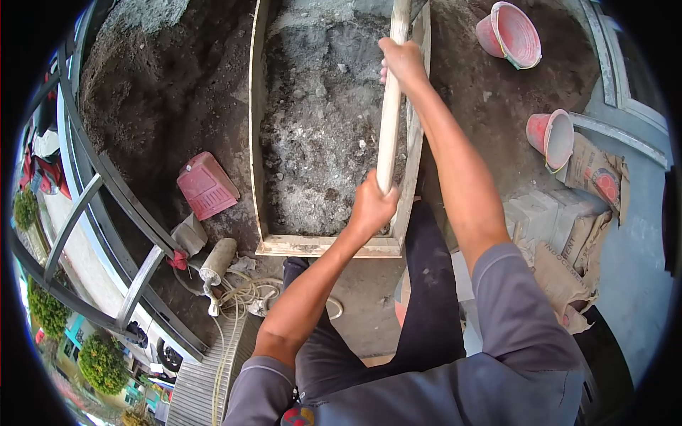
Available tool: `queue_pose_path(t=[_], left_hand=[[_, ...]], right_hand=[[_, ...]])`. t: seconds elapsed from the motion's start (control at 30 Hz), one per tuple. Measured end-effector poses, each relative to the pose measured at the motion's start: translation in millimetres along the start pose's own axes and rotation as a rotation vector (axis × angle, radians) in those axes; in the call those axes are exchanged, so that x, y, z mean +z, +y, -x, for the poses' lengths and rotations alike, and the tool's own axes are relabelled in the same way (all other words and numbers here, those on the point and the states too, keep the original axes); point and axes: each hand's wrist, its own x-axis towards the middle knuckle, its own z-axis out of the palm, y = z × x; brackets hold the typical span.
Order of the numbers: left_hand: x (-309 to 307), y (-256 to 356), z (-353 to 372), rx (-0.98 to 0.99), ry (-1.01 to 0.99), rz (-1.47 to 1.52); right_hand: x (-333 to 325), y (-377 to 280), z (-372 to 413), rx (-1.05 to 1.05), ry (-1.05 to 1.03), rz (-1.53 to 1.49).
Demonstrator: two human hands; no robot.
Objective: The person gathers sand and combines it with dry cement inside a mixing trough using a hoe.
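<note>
A pale, long wooden handle (389, 128) slants over the wooden mixing trough (257, 142); the tool's head lies beyond the top of the view. Near the handle's lower end, my left hand (374, 204) is closed around it. Farther up, by the trough's right wall, the fingers of my right hand (404, 62) wrap the same handle. Grey, crumbly dry mix (312, 142) with pale lumps fills the trough's floor. My legs stand at its near end.
Two reddish buckets, an upper bucket (508, 35) and a lower bucket (550, 138), lie right, near cement bags (568, 277) and grey blocks (533, 213). Left are a pink plastic basin (207, 186), a coiled hose (245, 295), a soil heap (135, 99) and a metal frame (142, 284).
</note>
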Motion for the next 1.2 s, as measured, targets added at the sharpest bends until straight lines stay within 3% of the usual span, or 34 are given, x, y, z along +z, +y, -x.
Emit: queue_pose_path(t=[0.1,0.2,0.23,0.47,0.6,0.7,0.83,0.93,1.07,1.2], left_hand=[[20,-4,-29,-0.039,0.012,-0.059],[34,-56,-4,-0.049,0.045,-0.063],[22,-59,8,-0.161,-0.034,-0.043],[-27,-95,160,-0.228,0.005,-0.138],[-32,-132,222,-0.172,-0.025,-0.169],[-29,-102,168,-0.069,0.047,-0.163],[-49,-21,32,-0.003,0.073,-0.042],[-57,-12,-46,-0.02,0.128,-0.105],[-54,-44,-48,-0.185,0.143,-0.045],[-60,-33,-6,-0.269,0.136,0.005]], right_hand=[[3,59,-53,0.176,0.041,0.058],[12,117,-34,0.308,0.026,0.036],[13,132,-22,0.361,0.011,-0.029],[36,134,139,0.408,-0.029,-0.208],[38,85,220,0.401,-0.073,-0.278],[32,36,187,0.188,-0.082,-0.25],[40,-37,61,-0.006,-0.054,-0.175],[70,-15,-33,-0.001,-0.068,-0.134],[110,63,-59,0.251,-0.107,-0.055],[114,73,-24,0.265,-0.136,-0.021]])
